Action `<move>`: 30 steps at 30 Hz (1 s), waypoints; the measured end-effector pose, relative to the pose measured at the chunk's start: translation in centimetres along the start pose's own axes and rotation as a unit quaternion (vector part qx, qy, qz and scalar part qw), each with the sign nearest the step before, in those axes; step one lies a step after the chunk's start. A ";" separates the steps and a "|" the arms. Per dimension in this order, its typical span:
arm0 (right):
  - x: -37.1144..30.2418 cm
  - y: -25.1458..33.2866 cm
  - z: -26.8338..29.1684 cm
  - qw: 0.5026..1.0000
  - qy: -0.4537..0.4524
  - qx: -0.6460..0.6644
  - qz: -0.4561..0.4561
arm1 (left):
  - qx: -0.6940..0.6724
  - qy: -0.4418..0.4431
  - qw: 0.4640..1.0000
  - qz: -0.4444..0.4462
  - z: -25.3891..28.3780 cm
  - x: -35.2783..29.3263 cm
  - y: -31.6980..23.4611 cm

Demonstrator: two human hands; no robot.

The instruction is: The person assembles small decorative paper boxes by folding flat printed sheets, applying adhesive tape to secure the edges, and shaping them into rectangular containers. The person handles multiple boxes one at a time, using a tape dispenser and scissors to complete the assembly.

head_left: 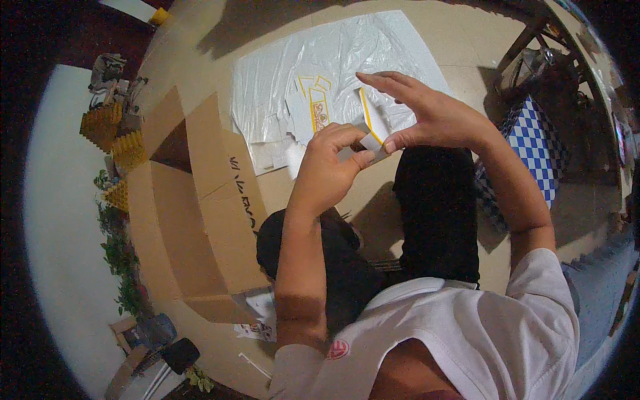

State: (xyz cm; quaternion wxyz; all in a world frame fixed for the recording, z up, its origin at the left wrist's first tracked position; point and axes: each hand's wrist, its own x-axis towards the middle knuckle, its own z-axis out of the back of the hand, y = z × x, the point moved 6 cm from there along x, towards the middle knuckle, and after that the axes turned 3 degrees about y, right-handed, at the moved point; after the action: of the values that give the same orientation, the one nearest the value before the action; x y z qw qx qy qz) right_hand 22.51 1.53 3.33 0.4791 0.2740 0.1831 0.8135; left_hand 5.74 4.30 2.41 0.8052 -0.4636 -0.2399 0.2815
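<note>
In front of me I hold a small white folding carton [379, 123] with yellow edges, raised above the floor and tilted. My left hand [333, 157] grips its lower left side between thumb and fingers. On the other side is my right hand [427, 113], its thumb against the carton's lower corner. The right fingers are stretched out past the carton's top end, apart from the thumb. Beyond my hands, flat white carton pieces with yellow printed lines [320, 110] lie on a white plastic-covered sheet [393, 43]. My left fingers hide part of the carton.
A large open brown cardboard box [207, 227] stands close on my left. Right of my legs is a blue and white checkered box [530, 147], near a wooden table [593, 80]. Leafy plants [120, 260] line the left side. Papers [257, 327] lie beside the brown box.
</note>
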 end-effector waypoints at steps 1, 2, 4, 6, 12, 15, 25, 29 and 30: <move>-0.1 -0.7 -0.6 0.994 0.011 0.100 -0.036 | -0.037 0.007 0.999 0.003 0.1 0.0 -0.2; -0.3 -1.3 -1.2 0.977 0.023 0.199 -0.072 | -0.071 0.007 0.997 0.003 0.1 0.0 -0.1; -0.5 -1.2 -1.8 0.932 0.062 0.336 -0.124 | -0.136 0.009 0.991 0.004 -0.1 0.0 0.4; -0.1 -1.4 -2.1 0.893 0.022 0.431 -0.129 | -0.188 0.001 0.982 0.009 0.0 -0.1 0.5; -0.9 -4.6 0.4 0.894 -0.270 0.338 -0.119 | -0.303 -0.078 0.950 0.026 0.8 -0.1 1.1; -0.8 -3.9 0.8 0.831 -0.269 0.472 -0.117 | -0.350 -0.082 0.933 0.002 0.9 -0.2 1.4; -0.1 -2.5 1.6 0.889 -0.136 0.434 -0.053 | -0.486 -0.036 0.873 0.023 1.5 0.5 0.7; 0.8 -0.8 0.6 0.923 -0.086 0.368 -0.072 | -0.404 -0.060 0.911 0.058 1.3 0.2 1.8; 1.0 -0.6 0.3 0.934 -0.099 0.340 -0.055 | -0.371 -0.059 0.924 0.069 0.9 0.2 2.0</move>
State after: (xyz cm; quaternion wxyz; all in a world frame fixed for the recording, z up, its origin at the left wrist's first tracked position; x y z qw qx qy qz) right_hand 22.70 2.65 3.51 0.4168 0.4892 0.4154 0.6438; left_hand 4.82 5.76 1.04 0.5385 -0.7270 -0.3417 0.2544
